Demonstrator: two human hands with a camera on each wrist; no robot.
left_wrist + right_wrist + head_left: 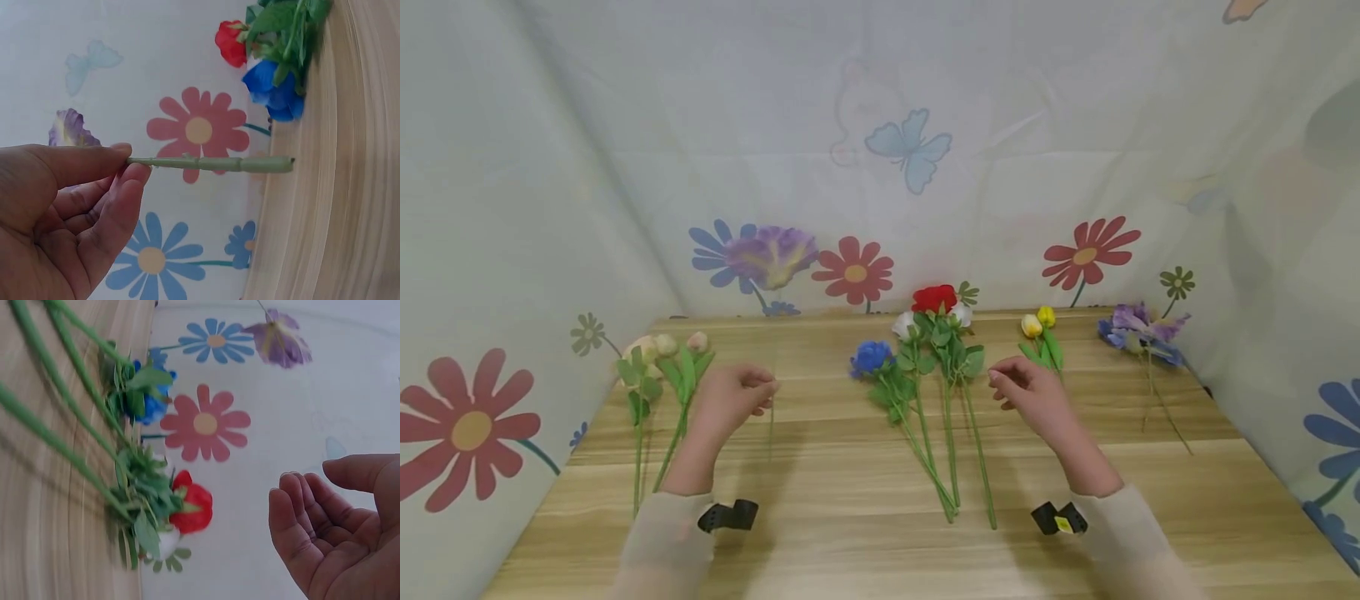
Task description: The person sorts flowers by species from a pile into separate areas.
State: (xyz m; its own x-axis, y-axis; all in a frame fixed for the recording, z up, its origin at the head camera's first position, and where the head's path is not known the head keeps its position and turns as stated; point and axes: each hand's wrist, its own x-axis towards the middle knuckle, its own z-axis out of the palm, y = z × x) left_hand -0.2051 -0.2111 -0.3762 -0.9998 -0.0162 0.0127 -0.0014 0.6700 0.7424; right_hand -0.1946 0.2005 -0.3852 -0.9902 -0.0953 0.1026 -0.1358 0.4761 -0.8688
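My left hand [735,400] pinches the thin green stem [219,164] of a purple-and-yellow artificial flower [772,254] between thumb and fingertips. The flower is held upright, its ruffled head well above the hand and its stem end pointing down toward the table. Loosely curled and holding nothing, my right hand [1030,392] hovers to the right of the middle flowers, thumb and fingertips apart in the right wrist view. Nearest to it is a red rose [934,298], lying with a blue flower [872,358] and white blooms [905,325] on leafy stems.
Pale pink-and-cream flowers [666,346] lie at the table's left. Toward the back right are yellow tulips [1032,325], with purple-and-blue flowers [1142,333] farther right. Behind the wooden table [865,558] hangs a white curtain [760,108] printed with flowers and a butterfly.
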